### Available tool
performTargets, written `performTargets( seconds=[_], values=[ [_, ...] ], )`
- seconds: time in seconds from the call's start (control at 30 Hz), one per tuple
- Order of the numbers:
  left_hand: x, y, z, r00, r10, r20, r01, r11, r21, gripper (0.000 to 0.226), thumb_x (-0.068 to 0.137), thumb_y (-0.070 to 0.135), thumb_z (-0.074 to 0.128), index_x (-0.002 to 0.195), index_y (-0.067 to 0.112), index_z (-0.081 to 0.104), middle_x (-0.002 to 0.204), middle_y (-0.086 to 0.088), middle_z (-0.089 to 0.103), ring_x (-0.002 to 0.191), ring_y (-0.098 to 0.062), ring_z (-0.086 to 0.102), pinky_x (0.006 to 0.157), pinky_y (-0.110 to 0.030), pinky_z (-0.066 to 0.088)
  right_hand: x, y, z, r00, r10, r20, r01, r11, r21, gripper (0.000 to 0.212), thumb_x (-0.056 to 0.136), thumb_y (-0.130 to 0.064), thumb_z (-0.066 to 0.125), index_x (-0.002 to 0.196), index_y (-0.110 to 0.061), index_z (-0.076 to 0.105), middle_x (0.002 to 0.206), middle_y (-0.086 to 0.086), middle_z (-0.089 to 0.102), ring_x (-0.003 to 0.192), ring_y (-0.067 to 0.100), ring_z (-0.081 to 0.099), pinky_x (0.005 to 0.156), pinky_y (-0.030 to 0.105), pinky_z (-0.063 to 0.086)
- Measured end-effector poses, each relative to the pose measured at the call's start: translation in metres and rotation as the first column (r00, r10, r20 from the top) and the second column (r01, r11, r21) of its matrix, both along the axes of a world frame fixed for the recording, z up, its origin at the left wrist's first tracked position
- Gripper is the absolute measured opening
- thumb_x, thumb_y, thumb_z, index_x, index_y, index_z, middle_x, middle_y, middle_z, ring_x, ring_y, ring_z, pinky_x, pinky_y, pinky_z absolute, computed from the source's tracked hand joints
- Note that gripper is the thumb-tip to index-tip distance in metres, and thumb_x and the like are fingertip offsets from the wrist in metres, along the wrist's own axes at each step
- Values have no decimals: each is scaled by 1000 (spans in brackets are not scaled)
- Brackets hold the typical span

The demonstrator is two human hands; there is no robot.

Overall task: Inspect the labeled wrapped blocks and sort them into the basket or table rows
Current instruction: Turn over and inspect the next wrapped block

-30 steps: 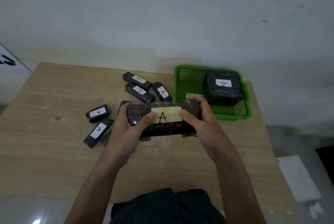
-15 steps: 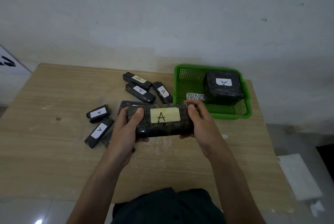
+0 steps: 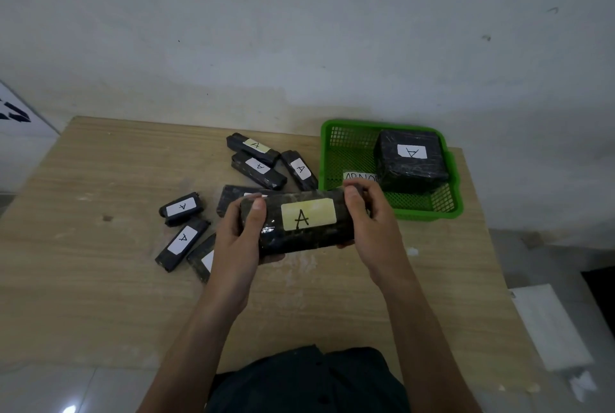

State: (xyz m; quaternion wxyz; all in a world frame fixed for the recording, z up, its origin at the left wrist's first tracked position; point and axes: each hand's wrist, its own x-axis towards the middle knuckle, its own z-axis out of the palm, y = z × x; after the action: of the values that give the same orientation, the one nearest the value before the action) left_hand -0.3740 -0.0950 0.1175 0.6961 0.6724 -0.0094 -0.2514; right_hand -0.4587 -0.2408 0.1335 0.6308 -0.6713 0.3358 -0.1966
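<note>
Long block (image 3: 299, 223) held up in both hands over the wooden table (image 3: 100, 262), A sticker facing the camera

The table fills most of the shot. The green basket (image 3: 456, 209) sits at its back right corner with a chunky square block (image 3: 412, 163) inside, its A label upside down from here. The long block lies sideways in the air, just left of and in front of the basket. The left hand (image 3: 239, 239) wraps its left end, thumb on top and fingers curled underneath. The right hand (image 3: 369, 223) grips the right end, fingers hooked over the far edge. On the table there's a back trio of small blocks (image 3: 259, 169), a left pair (image 3: 181, 208), a half-hidden block (image 3: 203, 256) behind the left wrist and another block (image 3: 233, 196) tucked behind the held one. A paper slip (image 3: 359, 176) in the basket reads ABNO-something, the rest is covered.
</note>
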Motion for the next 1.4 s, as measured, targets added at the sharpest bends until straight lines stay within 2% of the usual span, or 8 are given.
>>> performTargets(
  seconds=[0.1,0.3,0.43,0.63,0.73,1.03,1.23,1.4],
  values=[
    [4,4,-2,997,-31,-71,35,998,47,44,86,58,50,123,35,54,125,-2,60,111,-20,59,88,-42,51,-4,-4,-2,992,72,103,-81,993,85,25,96,-17,53,118,-28,55,103,-11,62,85,-3,64,70,16,52],
    [12,10,-7,956,-93,-277,118,990,74,54,87,51,55,132,20,49,127,-6,58,110,-23,60,79,-41,57,-11,-13,-9,960,158,232,-186,977,103,33,88,-4,63,113,-26,63,101,-11,68,95,2,64,80,16,50],
    [9,7,-5,979,-75,-191,89,994,64,22,92,35,55,106,21,62,110,-5,67,100,-18,65,86,-38,53,-12,-10,-15,975,190,117,-204,971,123,36,87,-16,67,119,-31,58,109,-9,65,102,7,63,84,21,50],
    [10,5,-10,998,-54,-20,56,988,143,15,87,21,64,102,20,62,104,-4,67,96,-19,64,80,-30,50,-7,1,-22,955,235,-179,-194,956,221,39,82,-32,73,115,-32,52,106,-14,57,101,12,61,87,44,56],
    [8,4,-8,996,-85,28,79,983,163,28,79,17,73,101,15,57,100,-6,67,84,-16,65,73,-29,52,-3,8,-28,973,164,-161,-109,947,304,33,76,-27,79,99,-23,55,103,-2,59,96,17,62,83,45,58],
    [5,-3,-16,996,-31,79,15,981,195,43,69,26,82,102,22,54,107,-9,63,99,-24,62,84,-42,53,8,15,-29,995,-6,-99,29,973,227,42,67,-19,85,90,-20,50,88,-2,59,79,13,60,76,33,55],
    [-1,-5,-9,986,-18,163,-5,990,141,35,78,20,75,103,16,52,91,2,63,72,8,61,59,-8,46,11,7,-20,997,43,-68,-34,992,126,41,68,-22,84,90,-23,50,90,-1,60,78,12,60,72,31,55],
    [2,-5,-4,979,-41,199,17,993,121,30,80,21,72,99,21,50,89,5,63,80,-2,62,68,-16,46,12,7,-19,998,38,-60,-28,987,160,39,69,-20,83,90,-24,50,95,2,59,86,18,61,82,41,57]
  ],
)
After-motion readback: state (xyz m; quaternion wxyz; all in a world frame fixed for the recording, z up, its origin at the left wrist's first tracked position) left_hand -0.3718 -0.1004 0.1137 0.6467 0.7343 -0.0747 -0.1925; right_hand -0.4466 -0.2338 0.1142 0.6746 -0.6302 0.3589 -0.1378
